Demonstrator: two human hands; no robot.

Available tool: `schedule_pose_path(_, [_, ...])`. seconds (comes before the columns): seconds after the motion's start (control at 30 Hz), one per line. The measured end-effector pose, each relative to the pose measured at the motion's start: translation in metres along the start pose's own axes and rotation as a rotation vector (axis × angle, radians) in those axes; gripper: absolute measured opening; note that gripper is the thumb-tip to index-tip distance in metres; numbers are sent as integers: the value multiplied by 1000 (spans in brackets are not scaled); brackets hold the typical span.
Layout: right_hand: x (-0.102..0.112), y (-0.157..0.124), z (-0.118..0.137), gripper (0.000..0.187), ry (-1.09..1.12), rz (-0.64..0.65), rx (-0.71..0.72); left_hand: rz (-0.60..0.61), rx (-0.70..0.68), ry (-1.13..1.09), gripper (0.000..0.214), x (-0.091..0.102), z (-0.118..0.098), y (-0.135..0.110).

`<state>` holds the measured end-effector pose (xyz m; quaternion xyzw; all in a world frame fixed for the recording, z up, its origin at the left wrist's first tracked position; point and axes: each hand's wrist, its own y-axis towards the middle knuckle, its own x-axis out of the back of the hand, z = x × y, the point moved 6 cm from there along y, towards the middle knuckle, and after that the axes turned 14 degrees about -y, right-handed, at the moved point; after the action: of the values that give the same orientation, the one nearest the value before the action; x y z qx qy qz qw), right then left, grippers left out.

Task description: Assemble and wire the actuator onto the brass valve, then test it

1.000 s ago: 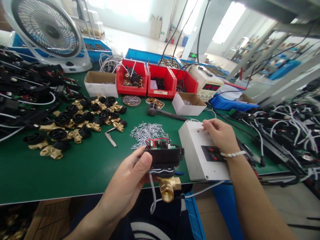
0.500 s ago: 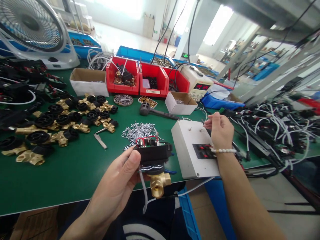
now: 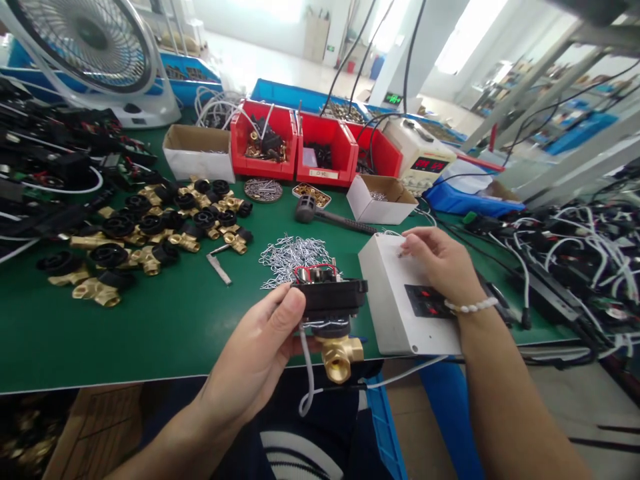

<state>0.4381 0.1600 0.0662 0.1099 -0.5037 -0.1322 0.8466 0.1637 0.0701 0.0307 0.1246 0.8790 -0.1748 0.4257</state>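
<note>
My left hand (image 3: 257,353) is closed around a motorized valve (image 3: 330,301), held upright over the table's front edge. Its black housing is uncovered on top, showing red wires and a circuit board, and a brass valve body (image 3: 341,357) sits beneath. A white cable loops down from it. To the right stands a light grey control box (image 3: 390,313) with black-and-red terminals on its face. My right hand (image 3: 443,263) rests over the box's upper end, thumb and fingers pinched at a small toggle switch (image 3: 400,254), which they partly cover.
A pile of metal clips (image 3: 293,260) lies behind the valve. Brass valve bodies with black caps (image 3: 150,223) cover the left side. Red bins (image 3: 325,160), a power supply (image 3: 425,157) with a lit display and a fan (image 3: 95,47) line the back. Cabled black units (image 3: 565,280) crowd the right.
My right hand has come down and left onto the box's toggle switch; before, it hovered above the box. My left hand still holds the valve. The view has shifted somewhat.
</note>
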Motion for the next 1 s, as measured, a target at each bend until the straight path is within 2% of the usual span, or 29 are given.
schedule_pose_path(0.1, [-4,-1,4,36,-104,85,20,6,14,-14,41,-1,1,1])
schedule_pose_path(0.3, [-3,0,1,41,-171,98,4,-11,18,-25,39,0,2,2])
schedule_pose_path(0.57, [-5,0,0,39,-167,105,-13,38,42,-97,34,-2,3,2])
schedule_pose_path(1.0, [-4,0,0,46,-163,98,-21,39,36,-107,35,-1,2,1])
